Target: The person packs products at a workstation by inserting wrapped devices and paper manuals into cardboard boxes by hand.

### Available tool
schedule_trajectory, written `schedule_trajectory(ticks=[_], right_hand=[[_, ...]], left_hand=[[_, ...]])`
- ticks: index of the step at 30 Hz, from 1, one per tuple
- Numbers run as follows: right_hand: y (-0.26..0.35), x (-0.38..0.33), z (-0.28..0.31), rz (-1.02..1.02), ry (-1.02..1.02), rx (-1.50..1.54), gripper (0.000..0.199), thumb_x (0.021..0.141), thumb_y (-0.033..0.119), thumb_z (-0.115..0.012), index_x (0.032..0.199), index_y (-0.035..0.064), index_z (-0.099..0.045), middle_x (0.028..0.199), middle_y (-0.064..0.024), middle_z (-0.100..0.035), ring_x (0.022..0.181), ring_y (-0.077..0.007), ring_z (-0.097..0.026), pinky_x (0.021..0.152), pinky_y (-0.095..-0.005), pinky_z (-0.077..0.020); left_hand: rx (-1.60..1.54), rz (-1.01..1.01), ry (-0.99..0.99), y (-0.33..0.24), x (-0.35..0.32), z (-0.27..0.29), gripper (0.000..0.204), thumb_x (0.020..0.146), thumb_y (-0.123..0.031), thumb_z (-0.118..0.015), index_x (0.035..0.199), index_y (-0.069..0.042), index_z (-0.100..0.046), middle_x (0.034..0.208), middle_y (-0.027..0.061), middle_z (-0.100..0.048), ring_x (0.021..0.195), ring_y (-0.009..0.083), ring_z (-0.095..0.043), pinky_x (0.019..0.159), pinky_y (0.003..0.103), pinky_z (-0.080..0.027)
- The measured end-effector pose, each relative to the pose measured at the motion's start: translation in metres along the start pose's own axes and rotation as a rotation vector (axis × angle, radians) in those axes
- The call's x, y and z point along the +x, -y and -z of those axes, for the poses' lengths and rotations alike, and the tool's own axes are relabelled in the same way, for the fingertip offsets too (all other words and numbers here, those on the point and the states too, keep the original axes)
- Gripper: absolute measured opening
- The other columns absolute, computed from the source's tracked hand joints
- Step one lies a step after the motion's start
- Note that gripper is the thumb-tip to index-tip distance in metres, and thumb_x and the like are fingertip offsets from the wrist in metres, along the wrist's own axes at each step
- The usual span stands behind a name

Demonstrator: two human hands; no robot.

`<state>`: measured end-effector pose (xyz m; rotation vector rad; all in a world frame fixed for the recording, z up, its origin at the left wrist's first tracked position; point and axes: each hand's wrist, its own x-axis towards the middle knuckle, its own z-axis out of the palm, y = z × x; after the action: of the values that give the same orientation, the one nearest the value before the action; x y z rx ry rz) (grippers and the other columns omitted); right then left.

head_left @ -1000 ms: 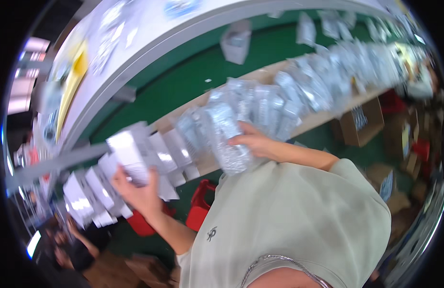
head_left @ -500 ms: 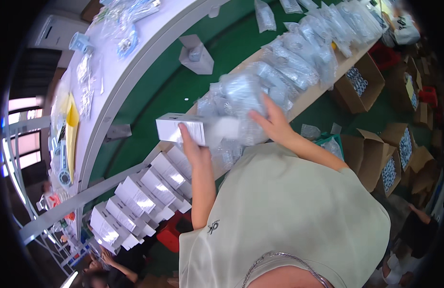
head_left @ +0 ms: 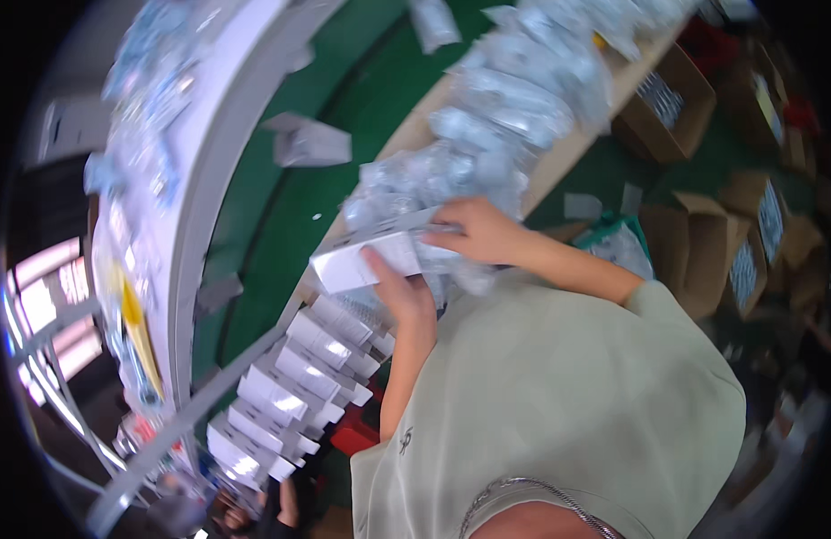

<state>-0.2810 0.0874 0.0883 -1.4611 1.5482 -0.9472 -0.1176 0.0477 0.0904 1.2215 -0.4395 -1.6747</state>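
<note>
A long white cardboard box (head_left: 366,262) is held level in front of me, over the bench. My left hand (head_left: 405,292) grips it from the near side, thumb on its front face. At its right end, my right hand (head_left: 474,232) is closed, fingers bent at the flap end; what lies under the fingers is partly hidden. Clear plastic bubble bags (head_left: 424,175) with contents I cannot make out lie just beyond both hands. Left of my left forearm, several closed-looking white boxes (head_left: 312,337) stand in a slanting row with end flaps sticking out.
The wooden bench (head_left: 559,175) runs away to the upper right. A curved white table (head_left: 204,171) with bagged parts stands at left, beside a metal rail (head_left: 195,409). White boxes (head_left: 312,144) lie on the green floor. Brown cartons (head_left: 671,103) stand at right; another person (head_left: 281,503) is at lower left.
My right hand has come off the bubble bags and closed at the right end of the white box. The box has shifted slightly right and down in view; the head view has turned.
</note>
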Motion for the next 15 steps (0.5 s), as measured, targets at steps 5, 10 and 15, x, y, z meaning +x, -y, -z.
schedule_trajectory(ticks=[5, 10, 15], right_hand=[[-0.001, -0.012, -0.066, 0.146, -0.541, 0.221, 0.042, 0.085, 0.034, -0.066, 0.109, 0.0012, -0.059, 0.112, -0.0185, -0.057, 0.102, -0.0381, -0.054, 0.086, -0.0443, -0.0445], [0.010, -0.089, -0.032, 0.429, -0.673, -0.078, 0.052, 0.085, 0.039, -0.062, 0.119, 0.0003, -0.055, 0.118, -0.0194, -0.056, 0.115, -0.0392, -0.050, 0.096, -0.0470, -0.0414], [-0.170, -0.271, -0.074, -0.920, -1.158, -0.394, 0.064, 0.074, 0.015, -0.074, 0.131, 0.0038, -0.047, 0.122, -0.0227, -0.053, 0.111, -0.0408, -0.051, 0.094, -0.0459, -0.0433]], left_hand=[[0.060, 0.070, 0.212, 0.008, -0.011, 0.005, 0.073, 0.093, -0.060, -0.046, 0.141, -0.007, -0.037, 0.136, 0.0118, -0.048, 0.125, 0.0272, -0.045, 0.108, 0.042, -0.035], [0.267, 0.214, 0.413, -0.008, -0.023, 0.008, 0.062, 0.089, -0.034, -0.062, 0.137, -0.003, -0.039, 0.138, 0.0143, -0.043, 0.127, 0.0291, -0.042, 0.104, 0.046, -0.041], [-0.720, 0.958, 0.064, -0.037, -0.011, 0.017, 0.052, 0.079, -0.001, -0.063, 0.126, 0.004, -0.043, 0.121, 0.0161, -0.047, 0.115, 0.0300, -0.047, 0.103, 0.050, -0.043]])
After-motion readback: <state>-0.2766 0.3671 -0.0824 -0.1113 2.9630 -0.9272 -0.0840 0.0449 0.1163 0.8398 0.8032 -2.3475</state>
